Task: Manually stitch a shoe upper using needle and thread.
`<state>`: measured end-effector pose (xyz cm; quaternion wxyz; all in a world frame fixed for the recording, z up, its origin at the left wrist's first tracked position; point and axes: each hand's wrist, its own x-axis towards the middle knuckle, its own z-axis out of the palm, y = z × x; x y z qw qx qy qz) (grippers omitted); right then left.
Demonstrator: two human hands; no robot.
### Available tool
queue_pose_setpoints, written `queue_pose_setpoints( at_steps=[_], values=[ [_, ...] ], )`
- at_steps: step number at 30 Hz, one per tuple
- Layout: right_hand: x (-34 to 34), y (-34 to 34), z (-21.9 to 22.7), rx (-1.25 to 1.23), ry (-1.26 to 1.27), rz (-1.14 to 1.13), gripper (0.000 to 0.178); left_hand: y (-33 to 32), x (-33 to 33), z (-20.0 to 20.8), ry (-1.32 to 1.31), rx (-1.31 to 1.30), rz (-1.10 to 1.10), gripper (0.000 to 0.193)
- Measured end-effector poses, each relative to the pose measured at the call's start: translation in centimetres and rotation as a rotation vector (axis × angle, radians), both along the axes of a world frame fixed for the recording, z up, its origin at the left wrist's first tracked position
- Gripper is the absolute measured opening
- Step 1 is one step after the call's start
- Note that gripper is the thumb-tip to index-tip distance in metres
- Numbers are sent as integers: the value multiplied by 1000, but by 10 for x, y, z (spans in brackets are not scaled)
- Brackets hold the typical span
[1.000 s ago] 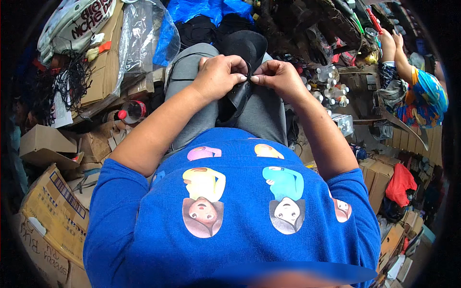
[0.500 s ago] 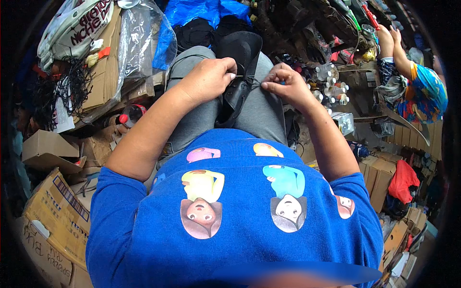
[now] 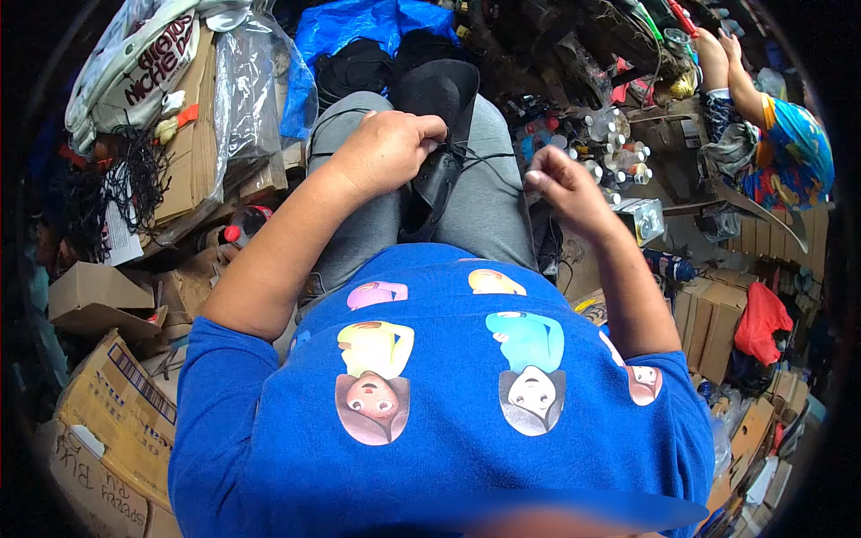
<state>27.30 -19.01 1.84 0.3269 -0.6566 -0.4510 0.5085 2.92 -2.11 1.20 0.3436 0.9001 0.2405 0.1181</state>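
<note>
A black shoe [image 3: 437,94] rests between my grey-clad thighs, its sole end pointing away from me. My left hand [image 3: 387,151] is closed against the shoe's left side, fingertips curled at its edge; what they pinch is hidden. Out to the right of the shoe, above my right thigh, my right hand [image 3: 571,190] is closed like a fist, thumb against the fingers. Black thread [image 3: 489,156] runs from the shoe across the right thigh toward that hand. More dark thread lies over my left thigh.
Cardboard with clear plastic [image 3: 248,81] and a tangle of black cord [image 3: 139,157] lie at left. Cardboard boxes [image 3: 117,403] stand at near left. Several small bottles [image 3: 619,152] crowd the right, beyond which another person [image 3: 789,148] sits. A blue sheet [image 3: 359,22] lies ahead.
My right hand has moved away from the shoe, rightward and slightly nearer to me, and closed tighter. The thread now stretches over the right thigh. My left hand stays at the shoe.
</note>
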Motion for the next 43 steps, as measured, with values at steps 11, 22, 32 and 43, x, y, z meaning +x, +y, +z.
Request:
queue_pose_setpoints(
  at_steps=[11, 22, 32, 43],
  values=[
    [-16, 1, 10, -14, -105, 23, 16, 2, -2, 1, 8, 31, -31, 12],
    [-1, 81, 43, 604, -939, 458, 15, 5, -1, -2, -19, 174, -122, 11],
    [-28, 89, 16, 599, -1071, 755, 6, 12, -31, -18, -51, 309, -186, 20],
    [45, 69, 31, 302, 138, -198, 26, 30, -158, 63, -521, -452, 433, 13]
  ],
)
